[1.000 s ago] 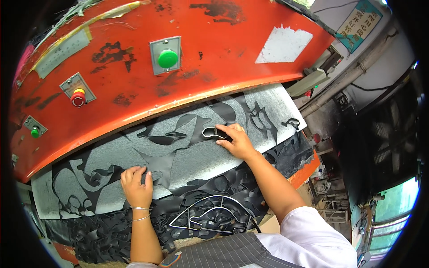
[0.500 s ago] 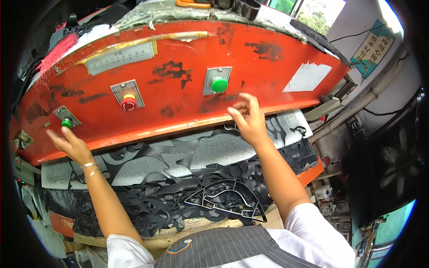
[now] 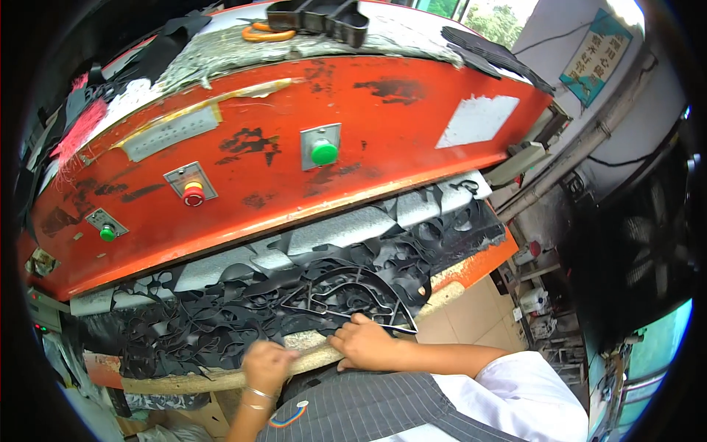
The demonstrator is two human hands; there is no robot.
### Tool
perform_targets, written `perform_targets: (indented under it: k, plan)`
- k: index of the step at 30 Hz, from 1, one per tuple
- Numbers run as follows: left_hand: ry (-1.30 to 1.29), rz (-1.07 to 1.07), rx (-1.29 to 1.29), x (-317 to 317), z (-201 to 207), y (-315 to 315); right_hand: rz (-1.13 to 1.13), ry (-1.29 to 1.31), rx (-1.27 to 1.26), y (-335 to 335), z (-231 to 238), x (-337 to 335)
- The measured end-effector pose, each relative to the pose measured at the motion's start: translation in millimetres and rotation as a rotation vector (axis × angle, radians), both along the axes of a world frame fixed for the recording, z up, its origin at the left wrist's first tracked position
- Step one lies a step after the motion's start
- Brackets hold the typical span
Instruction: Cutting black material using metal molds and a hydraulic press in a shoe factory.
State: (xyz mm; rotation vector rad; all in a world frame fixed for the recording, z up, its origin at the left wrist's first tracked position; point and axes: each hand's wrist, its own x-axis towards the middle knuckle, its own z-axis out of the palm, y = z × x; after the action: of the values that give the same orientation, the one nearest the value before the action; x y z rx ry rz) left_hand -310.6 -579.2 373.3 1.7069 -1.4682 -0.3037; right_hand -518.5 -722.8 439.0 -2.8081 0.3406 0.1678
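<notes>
My right hand (image 3: 364,344) is low in front of my apron, its fingers curled at the pale front edge (image 3: 324,359) of the work surface. It lies next to the near side of a metal cutting die (image 3: 398,322), a triangular outline with a curved shape inside; whether it touches the die, I cannot tell. My left hand (image 3: 266,368), with a bracelet at the wrist, is smeared by motion near the same edge, fingers drawn in. Dark sheet scraps (image 3: 177,333) are heaped under and around the die.
Ahead, a red press beam (image 3: 250,188) carries two green buttons (image 3: 324,152) (image 3: 108,233) and a red stop button (image 3: 193,194). Beneath it lies a pale cutting board (image 3: 324,237) with dark sheet pieces. Orange-handled scissors (image 3: 269,33) and another metal die (image 3: 324,18) rest on top.
Both hands have come down and back from near the green buttons to the front edge. The red beam now hides more of the pale board. The view has shifted.
</notes>
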Motion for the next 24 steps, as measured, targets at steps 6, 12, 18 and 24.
perform_targets:
  k: [6,12,18,24]
  plan:
    - [-0.146,0.139,0.129,-48.5,15.6,-14.1,-0.140,-0.173,-0.214,10.3,-37.6,5.8]
    - [-0.116,0.196,0.101,-47.4,-8.6,-19.4,0.016,0.100,0.081,-25.1,-18.7,3.4]
    - [-0.095,0.132,0.089,-49.4,-36.7,2.6,-0.692,-0.584,-0.226,-190.7,-20.9,2.9]
    - [0.205,0.207,0.104,-36.1,-97.8,5.7,-0.708,-0.710,-0.191,-225.6,-106.4,-9.7]
